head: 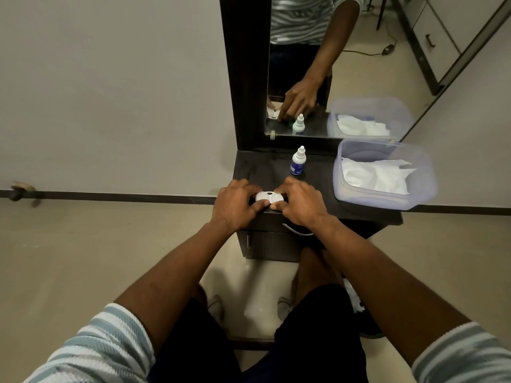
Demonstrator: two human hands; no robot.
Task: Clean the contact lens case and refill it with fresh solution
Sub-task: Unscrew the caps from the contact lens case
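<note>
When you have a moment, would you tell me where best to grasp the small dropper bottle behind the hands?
Probably round the labelled body of the dropper bottle, coming from the front. It stands upright and free, its cap narrow; the plastic tub sits to the right.

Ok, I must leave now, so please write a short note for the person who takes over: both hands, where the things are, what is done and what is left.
Left hand: fingers on the left side of the white contact lens case.
Right hand: fingers on its right side.
The case lies at the front edge of the dark dresser top. I cannot tell if its caps are tight or loosened.
The solution bottle stands upright behind the case, capped, untouched.
The clear plastic tub with white tissue is on the right.
Done: nothing that shows.
Left: open, clean, refill, close.
</note>
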